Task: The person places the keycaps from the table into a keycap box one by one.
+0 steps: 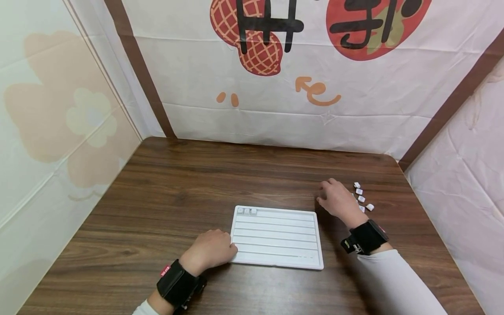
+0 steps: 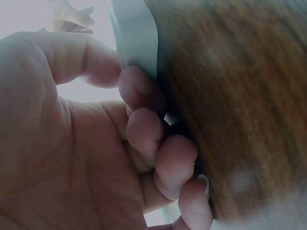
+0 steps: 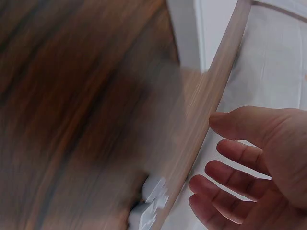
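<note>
A white keyboard base (image 1: 275, 238) with long horizontal rows lies on the table, and three white keycaps (image 1: 246, 211) sit side by side in its top left corner. At its lower left edge, my left hand (image 1: 210, 248) pinches the rim between thumb and curled fingers; the left wrist view shows the fingertips (image 2: 141, 88) against the white side. My right hand (image 1: 337, 199) hovers over the table, right of the base's upper corner. Its fingers (image 3: 235, 179) are spread and loosely bent, with nothing between them. Several loose white keycaps (image 1: 361, 199) lie beside it, some partly hidden behind the hand.
The brown wood-grain table (image 1: 189, 175) reaches back to a white printed cloth (image 1: 244, 122). Similar cloth hangs along the left and right sides. Black bands with small devices (image 1: 366, 236) are strapped round both wrists.
</note>
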Action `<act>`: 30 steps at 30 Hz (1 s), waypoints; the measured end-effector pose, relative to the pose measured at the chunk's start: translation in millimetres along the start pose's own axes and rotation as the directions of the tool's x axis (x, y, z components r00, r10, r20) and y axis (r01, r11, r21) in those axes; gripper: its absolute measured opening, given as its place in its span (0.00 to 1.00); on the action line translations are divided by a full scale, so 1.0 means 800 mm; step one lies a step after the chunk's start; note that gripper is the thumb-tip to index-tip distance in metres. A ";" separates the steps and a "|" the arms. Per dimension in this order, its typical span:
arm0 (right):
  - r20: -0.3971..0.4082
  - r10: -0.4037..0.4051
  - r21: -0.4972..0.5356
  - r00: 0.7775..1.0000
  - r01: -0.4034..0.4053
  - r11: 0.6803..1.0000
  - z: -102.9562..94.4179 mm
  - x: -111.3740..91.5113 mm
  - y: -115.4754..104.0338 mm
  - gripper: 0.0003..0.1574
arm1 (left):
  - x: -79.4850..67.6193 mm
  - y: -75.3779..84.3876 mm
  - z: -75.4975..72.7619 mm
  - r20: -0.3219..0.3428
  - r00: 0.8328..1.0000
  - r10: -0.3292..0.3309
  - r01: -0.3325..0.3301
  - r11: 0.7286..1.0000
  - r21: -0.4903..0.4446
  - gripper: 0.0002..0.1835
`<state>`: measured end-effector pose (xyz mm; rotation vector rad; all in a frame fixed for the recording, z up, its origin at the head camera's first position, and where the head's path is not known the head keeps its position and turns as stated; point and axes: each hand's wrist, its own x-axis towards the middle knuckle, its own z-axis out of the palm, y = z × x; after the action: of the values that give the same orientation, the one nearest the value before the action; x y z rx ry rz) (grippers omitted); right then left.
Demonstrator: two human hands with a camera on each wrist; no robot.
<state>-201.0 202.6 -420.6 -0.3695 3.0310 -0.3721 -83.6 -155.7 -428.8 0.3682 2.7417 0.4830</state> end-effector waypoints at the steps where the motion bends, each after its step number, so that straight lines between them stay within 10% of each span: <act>1: -0.001 0.010 -0.003 1.000 -0.010 1.000 -0.001 0.001 0.004 0.26 | 0.000 0.000 0.000 -0.001 1.000 -0.001 0.001 1.000 0.000 0.13; 30: 0.038 0.080 -0.028 0.996 -0.079 0.996 0.004 0.014 0.048 0.25 | -0.001 -0.001 -0.001 0.002 1.000 -0.003 0.003 1.000 -0.006 0.12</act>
<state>-220.6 235.4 -433.3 -0.2532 3.0040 -0.3163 -83.6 -156.8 -428.6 0.3633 2.7376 0.4905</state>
